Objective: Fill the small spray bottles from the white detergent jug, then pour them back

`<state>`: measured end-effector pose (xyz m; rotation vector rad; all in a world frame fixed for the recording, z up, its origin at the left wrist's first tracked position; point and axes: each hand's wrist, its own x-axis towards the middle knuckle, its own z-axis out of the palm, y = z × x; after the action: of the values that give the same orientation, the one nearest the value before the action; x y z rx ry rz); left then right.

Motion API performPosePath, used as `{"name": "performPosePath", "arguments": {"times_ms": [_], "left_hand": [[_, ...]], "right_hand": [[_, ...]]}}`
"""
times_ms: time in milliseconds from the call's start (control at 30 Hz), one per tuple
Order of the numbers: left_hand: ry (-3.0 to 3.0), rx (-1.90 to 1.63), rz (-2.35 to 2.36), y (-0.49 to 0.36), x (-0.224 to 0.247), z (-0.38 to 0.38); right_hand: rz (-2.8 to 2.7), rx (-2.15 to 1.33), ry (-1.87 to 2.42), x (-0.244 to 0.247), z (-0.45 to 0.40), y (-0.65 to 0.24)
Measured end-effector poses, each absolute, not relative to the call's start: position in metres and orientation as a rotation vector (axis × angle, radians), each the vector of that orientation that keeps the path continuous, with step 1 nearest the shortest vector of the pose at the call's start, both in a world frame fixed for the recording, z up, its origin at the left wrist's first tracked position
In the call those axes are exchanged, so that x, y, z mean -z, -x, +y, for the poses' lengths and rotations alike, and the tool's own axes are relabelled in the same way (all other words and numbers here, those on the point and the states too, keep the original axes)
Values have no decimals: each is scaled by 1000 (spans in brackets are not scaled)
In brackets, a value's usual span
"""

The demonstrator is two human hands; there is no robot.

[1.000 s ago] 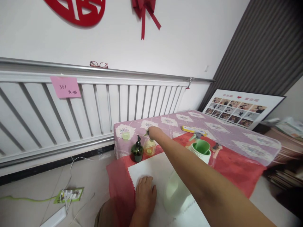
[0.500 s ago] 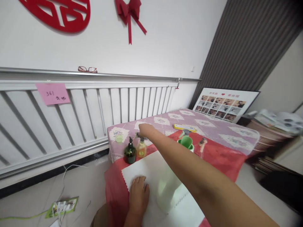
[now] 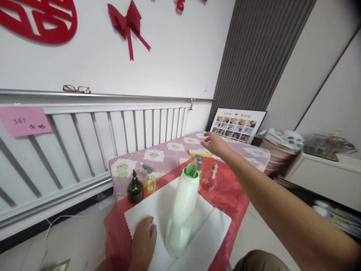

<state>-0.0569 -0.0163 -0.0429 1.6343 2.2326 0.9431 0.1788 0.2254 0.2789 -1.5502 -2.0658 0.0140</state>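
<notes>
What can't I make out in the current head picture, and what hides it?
- Head view: curved green plastic piece, lower end hidden inside tall pale-green plastic bottle.
- Head view: grey-topped yellowish spray bottle, body mostly hidden behind that bottle.
- Head view: left hand, palm hidden by its back.
- Head view: rounded red wall cutout, cut off by top and left edges.
- Head view: photos on rectangular white board, too small.

L hand (image 3: pixel 144 238) on sheet (image 3: pixel 210 241), beside tall btl (image 3: pixel 182 210) w/ green cup (image 3: pixel 191 169) in top. R hand (image 3: pixel 213 143) up, fingers loosely bent. Pump btl (image 3: pixel 135 191) beside spray btl (image 3: pixel 149 183).
</notes>
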Motion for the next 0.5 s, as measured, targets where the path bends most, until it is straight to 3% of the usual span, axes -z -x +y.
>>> {"name": "performPosePath", "arguments": {"times_ms": [233, 500], "left_hand": [[-1594, -990, 2219, 60, 48, -17], [-1520, -955, 2215, 62, 45, -15]], "right_hand": [[-1811, -314, 1923, -171, 238, -291], [-1705, -563, 1815, -88, 268, -294]]}}
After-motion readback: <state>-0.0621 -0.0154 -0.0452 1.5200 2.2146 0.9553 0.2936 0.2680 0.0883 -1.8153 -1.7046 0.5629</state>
